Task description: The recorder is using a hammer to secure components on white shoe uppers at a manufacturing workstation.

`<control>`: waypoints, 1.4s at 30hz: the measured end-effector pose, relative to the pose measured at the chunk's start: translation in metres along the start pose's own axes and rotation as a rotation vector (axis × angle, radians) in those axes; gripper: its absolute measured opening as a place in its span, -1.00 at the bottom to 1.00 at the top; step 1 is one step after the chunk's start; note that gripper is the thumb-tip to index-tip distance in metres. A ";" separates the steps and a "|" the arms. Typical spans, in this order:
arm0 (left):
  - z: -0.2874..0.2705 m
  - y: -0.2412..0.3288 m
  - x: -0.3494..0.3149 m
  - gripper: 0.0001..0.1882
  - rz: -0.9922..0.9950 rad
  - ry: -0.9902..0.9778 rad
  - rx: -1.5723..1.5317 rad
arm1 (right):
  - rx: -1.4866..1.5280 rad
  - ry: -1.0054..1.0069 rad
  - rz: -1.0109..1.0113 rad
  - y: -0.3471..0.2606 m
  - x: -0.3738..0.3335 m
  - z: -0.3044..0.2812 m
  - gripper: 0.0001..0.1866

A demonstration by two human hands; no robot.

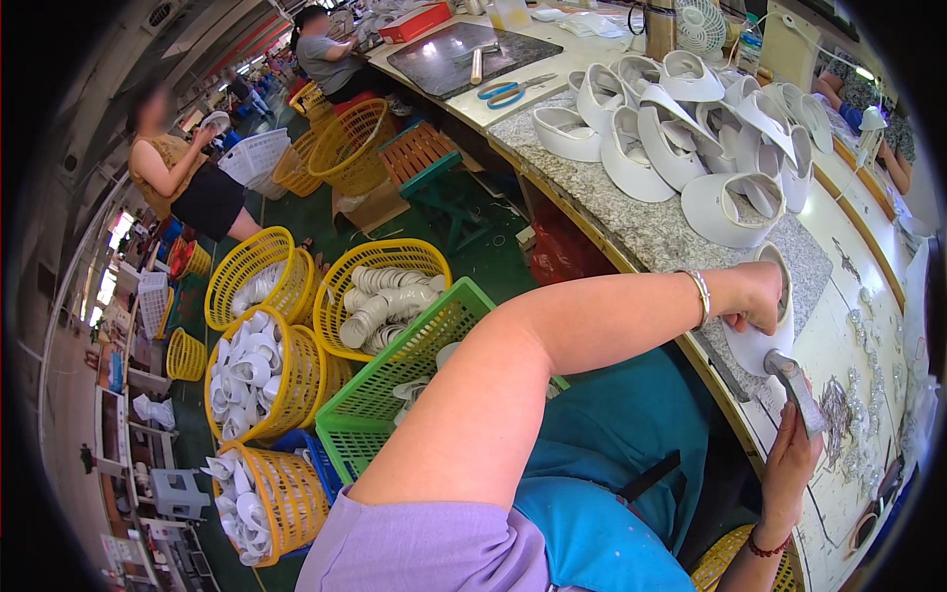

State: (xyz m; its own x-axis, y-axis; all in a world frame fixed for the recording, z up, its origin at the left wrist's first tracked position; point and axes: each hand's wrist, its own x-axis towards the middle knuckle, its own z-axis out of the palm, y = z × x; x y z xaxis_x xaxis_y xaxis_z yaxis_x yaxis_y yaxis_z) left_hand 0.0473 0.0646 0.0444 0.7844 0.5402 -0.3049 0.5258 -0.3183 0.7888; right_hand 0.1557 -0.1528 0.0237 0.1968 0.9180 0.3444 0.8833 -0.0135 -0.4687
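My left hand (pixel 756 298), with a bracelet on its wrist, grips a white shoe upper (pixel 758 347) near the table's front edge. Its fingers are curled into the upper's opening, so their tips are partly hidden. Close by, my right hand (pixel 792 452) is closed around a grey metal hammer (pixel 801 397), whose round face touches or nearly touches the upper's lower end. The hammer's handle is mostly hidden by the fingers. Just beyond my left hand, another white upper (pixel 732 211) stands in front of a heap of similar uppers (pixel 659 148) on a speckled grey slab (pixel 567 163).
Clear beaded strands (pixel 868 365) lie on the table at right. Farther back are blue-handled scissors (pixel 513 91), another hammer (pixel 477 65) and a dark board (pixel 434 61). A green crate (pixel 360 419) and yellow baskets (pixel 296 380) of white pieces stand left. Two people (pixel 163 168) (pixel 330 59) work beyond.
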 end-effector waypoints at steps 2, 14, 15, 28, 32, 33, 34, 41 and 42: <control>0.000 0.002 -0.001 -0.82 -0.007 0.002 0.019 | 0.004 -0.002 0.006 0.002 -0.001 0.001 -0.68; 0.006 -0.024 0.009 -0.92 0.257 0.067 0.206 | 0.001 0.119 -0.116 -0.009 0.008 0.006 -0.69; 0.004 -0.028 0.007 -0.94 0.233 0.100 0.093 | 0.060 0.133 -0.124 -0.015 0.012 0.004 -0.69; 0.034 -0.044 -0.036 -0.84 0.607 0.576 -0.034 | 0.130 0.063 0.029 -0.004 0.028 -0.015 -0.80; 0.043 -0.050 -0.040 -0.85 0.654 0.640 -0.040 | 0.015 0.071 -0.047 -0.008 0.040 -0.020 -0.79; 0.044 -0.051 -0.040 -0.86 0.655 0.659 0.009 | 0.008 0.068 -0.050 -0.011 0.044 -0.020 -0.79; 0.045 -0.051 -0.039 -0.86 0.656 0.678 0.058 | 0.009 0.065 -0.051 -0.014 0.048 -0.021 -0.79; 0.048 -0.049 -0.038 -0.88 0.710 0.736 0.146 | -0.031 0.055 -0.080 -0.016 0.065 -0.013 -0.80; 0.049 -0.048 -0.038 -0.88 0.699 0.732 0.150 | -0.017 0.024 -0.076 -0.016 0.068 -0.016 -0.80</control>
State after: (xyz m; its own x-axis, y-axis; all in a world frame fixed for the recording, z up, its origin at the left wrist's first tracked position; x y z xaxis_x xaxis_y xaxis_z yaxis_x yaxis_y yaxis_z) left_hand 0.0081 0.0213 -0.0082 0.5640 0.5242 0.6381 0.1032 -0.8114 0.5753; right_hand 0.1615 -0.0968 0.0673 0.1386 0.9068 0.3982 0.9032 0.0493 -0.4265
